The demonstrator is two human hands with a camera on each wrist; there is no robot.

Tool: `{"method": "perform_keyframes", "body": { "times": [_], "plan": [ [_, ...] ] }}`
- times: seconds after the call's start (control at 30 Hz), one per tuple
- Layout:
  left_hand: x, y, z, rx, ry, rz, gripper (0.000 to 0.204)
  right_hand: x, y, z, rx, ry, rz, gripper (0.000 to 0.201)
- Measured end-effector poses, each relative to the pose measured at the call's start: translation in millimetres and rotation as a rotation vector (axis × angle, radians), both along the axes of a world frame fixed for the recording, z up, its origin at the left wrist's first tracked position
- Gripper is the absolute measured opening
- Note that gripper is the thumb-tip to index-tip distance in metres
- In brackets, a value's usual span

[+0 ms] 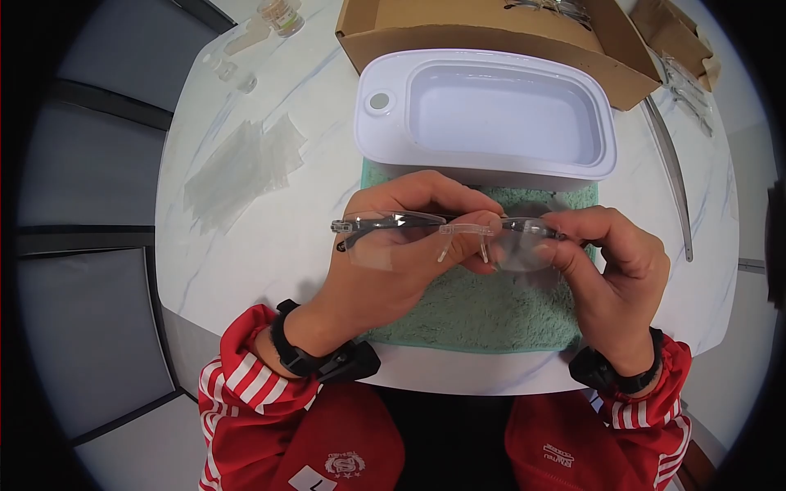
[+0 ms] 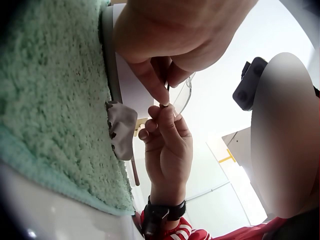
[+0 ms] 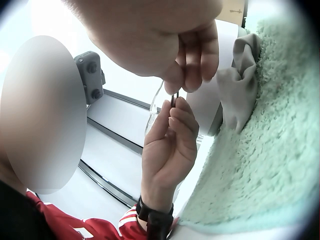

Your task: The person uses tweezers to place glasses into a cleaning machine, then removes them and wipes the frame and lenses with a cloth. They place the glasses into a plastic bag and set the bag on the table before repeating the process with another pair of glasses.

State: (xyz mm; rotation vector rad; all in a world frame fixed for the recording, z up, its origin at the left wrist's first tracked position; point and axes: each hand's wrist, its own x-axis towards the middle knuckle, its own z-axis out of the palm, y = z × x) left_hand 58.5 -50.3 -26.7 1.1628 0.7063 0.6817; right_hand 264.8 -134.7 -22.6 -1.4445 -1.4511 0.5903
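A pair of glasses with clear lenses, a clear bridge and dark temples is held between both hands over the green towel. My left hand sits behind the lens on its side and pinches a folded temple close to the bridge. With thumb and index finger, my right hand pinches the temple near the other lens. In the left wrist view the fingertips of both hands meet at a thin dark piece beside a lens. A crumpled grey cloth lies on the towel beneath the hands.
A white basin stands on the towel's far edge, with a cardboard box behind it. Clear plastic sleeves lie at left, small containers at far left. A long thin strip lies at right.
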Motion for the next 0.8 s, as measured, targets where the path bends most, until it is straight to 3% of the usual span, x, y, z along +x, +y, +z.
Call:
{"method": "perform_keyframes", "body": {
  "times": [0.27,0.53,0.67,0.8],
  "plan": [
    [-0.6,0.0,-1.0,0.014,-0.004,-0.003,0.022,-0.5,-0.2,0.9,-0.024,0.033,-0.002,0.017],
    [0.4,-0.7,-2.5,0.001,-0.026,0.03,0.024,-7.0,4.6,-1.4,-0.028,0.125,0.032,0.044],
    [-0.1,0.0,-2.0,0.022,-0.003,0.024,0.024,-4.0,4.1,-0.7,-0.024,0.08,0.078,0.044],
    [-1.0,-0.5,-1.0,-0.017,-0.016,0.01,0.022,-0.5,1.4,-1.0,-0.067,0.092,0.115,0.031]
  ]
}}
